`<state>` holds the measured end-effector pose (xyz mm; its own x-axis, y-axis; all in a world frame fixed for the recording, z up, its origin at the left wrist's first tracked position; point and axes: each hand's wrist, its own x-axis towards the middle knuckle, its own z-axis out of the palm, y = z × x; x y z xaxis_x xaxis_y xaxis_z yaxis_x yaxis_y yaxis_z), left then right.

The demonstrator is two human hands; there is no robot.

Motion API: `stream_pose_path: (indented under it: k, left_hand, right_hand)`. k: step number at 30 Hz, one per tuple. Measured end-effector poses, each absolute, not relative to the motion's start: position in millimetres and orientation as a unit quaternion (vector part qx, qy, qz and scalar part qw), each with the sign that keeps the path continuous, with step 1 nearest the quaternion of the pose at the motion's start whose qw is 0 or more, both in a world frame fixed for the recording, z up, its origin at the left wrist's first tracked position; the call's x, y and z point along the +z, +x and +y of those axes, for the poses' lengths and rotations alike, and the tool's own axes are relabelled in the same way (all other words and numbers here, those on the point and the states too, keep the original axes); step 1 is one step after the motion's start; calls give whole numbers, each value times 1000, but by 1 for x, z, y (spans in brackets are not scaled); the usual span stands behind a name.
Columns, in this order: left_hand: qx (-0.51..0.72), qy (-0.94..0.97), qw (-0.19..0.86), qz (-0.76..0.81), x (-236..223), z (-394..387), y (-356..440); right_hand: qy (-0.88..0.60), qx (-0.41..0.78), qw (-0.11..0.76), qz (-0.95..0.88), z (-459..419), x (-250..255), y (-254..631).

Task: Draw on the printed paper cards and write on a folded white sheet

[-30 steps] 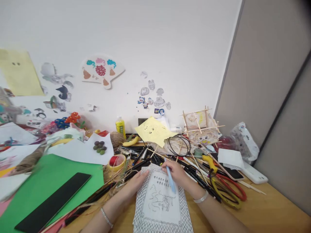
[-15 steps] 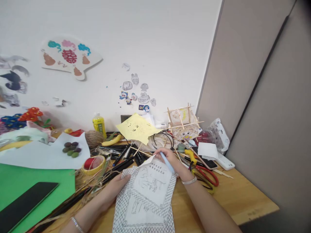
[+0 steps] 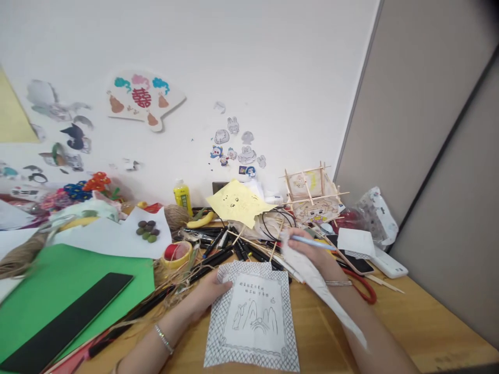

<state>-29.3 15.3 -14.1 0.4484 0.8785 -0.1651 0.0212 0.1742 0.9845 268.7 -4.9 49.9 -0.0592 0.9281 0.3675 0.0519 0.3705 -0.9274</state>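
Note:
A white sheet of paper (image 3: 253, 322) with a crosshatched border, handwritten characters and line-drawn peaks and a bridge lies on the wooden table. My left hand (image 3: 211, 292) grips its upper left edge, thumb on top. To the right, my right hand (image 3: 310, 254) is closed around a light blue pen (image 3: 314, 242). The same hand also holds a second sheet of paper (image 3: 317, 285), seen nearly edge-on and hanging down toward my forearm; what is on it cannot be read. Its fingers are partly hidden by that paper.
Black markers (image 3: 241, 249), twine and sticks crowd behind the sheet. A yellow tape roll (image 3: 177, 255) and green board (image 3: 128, 259) with a black slab (image 3: 70, 322) are left. At right stand a stick frame (image 3: 312, 192), red-handled scissors (image 3: 364, 288) and a white phone (image 3: 390, 262).
My right hand has lifted the top sheet off and moved right with it and the pen, uncovering the drawing beneath. The view has turned slightly left.

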Motion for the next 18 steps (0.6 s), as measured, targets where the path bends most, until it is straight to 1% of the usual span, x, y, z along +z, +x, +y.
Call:
stream_pose_path:
  k: [2, 4, 6, 13, 18]
  left_hand:
    - [336, 552, 647, 405, -14, 16, -30]
    - [342, 551, 644, 407, -15, 17, -30]
    - [345, 547, 642, 412, -15, 18, -30]
    - [340, 556, 650, 390, -17, 15, -28]
    - [354, 603, 598, 392, -13, 15, -27]
  right_hand:
    - [-421, 350, 492, -677, -1, 41, 252]
    - [-412, 300, 393, -765, 8, 30, 235]
    - [-403, 296, 369, -783, 19, 18, 222]
    - [-419, 273, 375, -781, 29, -7, 209]
    - [-453, 256, 383, -763, 26, -6, 202]
